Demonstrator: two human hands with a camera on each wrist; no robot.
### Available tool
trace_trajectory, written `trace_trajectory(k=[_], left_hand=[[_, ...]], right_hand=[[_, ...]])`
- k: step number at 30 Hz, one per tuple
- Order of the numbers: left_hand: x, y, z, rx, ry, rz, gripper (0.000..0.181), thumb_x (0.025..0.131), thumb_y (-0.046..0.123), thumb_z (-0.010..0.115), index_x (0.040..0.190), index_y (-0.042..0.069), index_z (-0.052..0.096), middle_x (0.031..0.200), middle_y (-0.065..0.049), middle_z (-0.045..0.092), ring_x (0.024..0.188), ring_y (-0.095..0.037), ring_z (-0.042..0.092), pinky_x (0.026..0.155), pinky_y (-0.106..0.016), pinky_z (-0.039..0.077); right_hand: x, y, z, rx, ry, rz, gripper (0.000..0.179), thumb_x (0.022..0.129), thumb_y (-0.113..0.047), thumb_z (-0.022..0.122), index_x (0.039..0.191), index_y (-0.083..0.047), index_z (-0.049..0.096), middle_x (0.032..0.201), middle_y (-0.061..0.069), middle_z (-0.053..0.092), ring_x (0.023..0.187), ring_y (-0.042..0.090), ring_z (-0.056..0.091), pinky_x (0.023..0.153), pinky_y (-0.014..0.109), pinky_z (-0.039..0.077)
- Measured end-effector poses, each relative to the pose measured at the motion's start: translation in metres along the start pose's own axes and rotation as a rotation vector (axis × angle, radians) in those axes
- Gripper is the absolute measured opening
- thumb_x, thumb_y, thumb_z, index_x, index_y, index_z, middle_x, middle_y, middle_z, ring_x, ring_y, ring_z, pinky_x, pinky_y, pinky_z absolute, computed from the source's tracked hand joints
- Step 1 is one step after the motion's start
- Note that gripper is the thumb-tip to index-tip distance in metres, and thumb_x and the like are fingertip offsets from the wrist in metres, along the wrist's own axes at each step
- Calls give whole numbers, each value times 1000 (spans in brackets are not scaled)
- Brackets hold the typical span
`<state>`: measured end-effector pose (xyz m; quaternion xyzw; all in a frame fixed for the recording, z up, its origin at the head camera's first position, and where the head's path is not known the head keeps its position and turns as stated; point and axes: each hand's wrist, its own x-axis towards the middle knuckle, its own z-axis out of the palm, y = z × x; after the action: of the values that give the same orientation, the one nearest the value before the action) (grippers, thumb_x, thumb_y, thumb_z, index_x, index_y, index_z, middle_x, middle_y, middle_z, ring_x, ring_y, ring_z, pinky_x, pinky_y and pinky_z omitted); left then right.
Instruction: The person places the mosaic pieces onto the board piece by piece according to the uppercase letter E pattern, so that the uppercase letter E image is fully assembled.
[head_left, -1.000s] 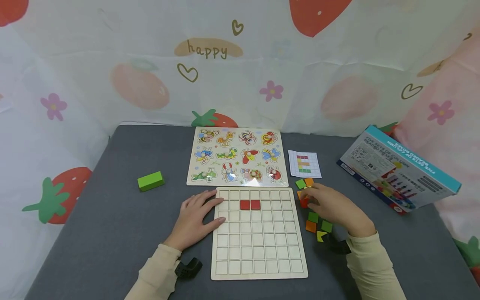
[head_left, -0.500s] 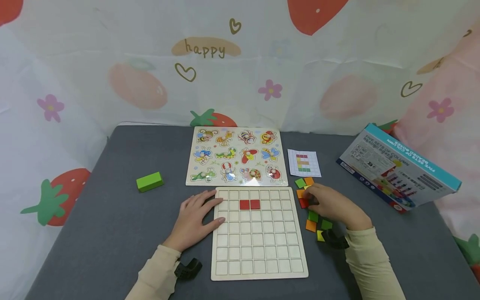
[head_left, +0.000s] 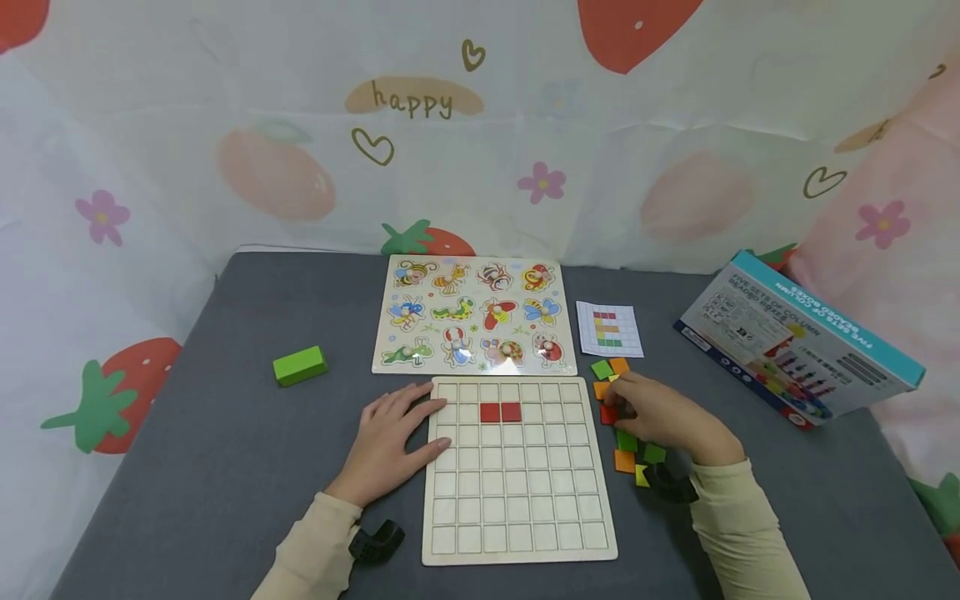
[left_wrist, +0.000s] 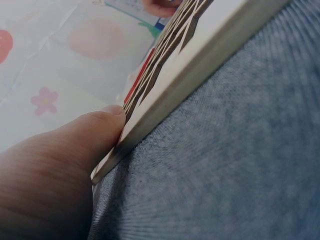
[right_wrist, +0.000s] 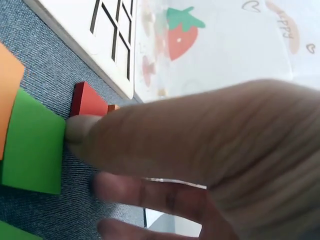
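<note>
A pale wooden grid board point(head_left: 517, 508) lies in the middle of the table, with two red square blocks point(head_left: 500, 412) side by side in its second row. My left hand point(head_left: 386, 437) rests on the board's left edge, fingers and thumb extended. To the right of the board, my right hand point(head_left: 667, 421) is over a scatter of small coloured blocks. In the right wrist view its thumb point(right_wrist: 135, 135) is beside a green block point(right_wrist: 35, 145) and a red block point(right_wrist: 90, 102). Those fingers stand apart from the thumb, with nothing visible between them.
Behind the grid board lies an insect picture board point(head_left: 475, 317). A small pattern card point(head_left: 609, 329) lies right of it. A large printed box point(head_left: 798, 337) leans at the far right, and a green oblong block point(head_left: 300, 366) sits at the left.
The right thumb has shifted slightly towards the near side and spread away from the fingers, near the green block. My left hand and the two red blocks on the board have stayed put.
</note>
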<state>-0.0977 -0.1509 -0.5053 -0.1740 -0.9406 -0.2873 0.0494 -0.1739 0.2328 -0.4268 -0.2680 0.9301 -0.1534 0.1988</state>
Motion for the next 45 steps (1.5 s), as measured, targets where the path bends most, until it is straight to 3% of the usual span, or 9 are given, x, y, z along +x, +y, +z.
trace_trajectory(k=[8,13,19,28,35,45], left_hand=[[-2,0,-3,8,-7,-7,54,89,53,60,137,28,53,149,0,40,141,-24,31,112,-52,21],[0,1,-2,18,-5,-1,55,89,54,60,137,28,53,150,0,40,141,-24,31,111,-52,22],[0,1,-1,6,1,2,54,89,53,60,137,28,53,150,0,40,141,-25,31,111,-52,22],[0,-1,-1,4,1,1,54,89,53,60,137,28,53,150,0,40,141,-24,30,111,-52,22],[1,-1,0,11,-2,-4,55,90,53,60,137,28,53,150,0,39,142,-24,30,112,-52,21],[0,-1,1,12,-9,-5,55,89,52,61,138,27,53,150,0,39,142,-24,30,112,-51,21]], right_hand=[[3,-2,4,78,-18,-15,22,85,-5,70,104,-6,59,95,2,59,84,15,55,73,32,51],[0,-11,-1,65,13,10,25,86,-6,70,108,-5,58,93,2,58,79,14,53,68,28,50],[11,-35,-5,19,60,-67,21,87,-13,71,104,-8,59,85,-3,58,69,10,50,57,23,45],[38,-66,7,-70,103,-192,16,87,-16,72,99,-12,62,96,-3,57,74,7,52,65,20,49],[44,-72,15,-119,75,-196,19,87,-15,72,104,-11,65,95,-4,58,74,6,53,66,21,50],[43,-72,23,-134,103,-221,22,87,-14,71,108,-12,66,100,-4,61,81,7,55,69,22,51]])
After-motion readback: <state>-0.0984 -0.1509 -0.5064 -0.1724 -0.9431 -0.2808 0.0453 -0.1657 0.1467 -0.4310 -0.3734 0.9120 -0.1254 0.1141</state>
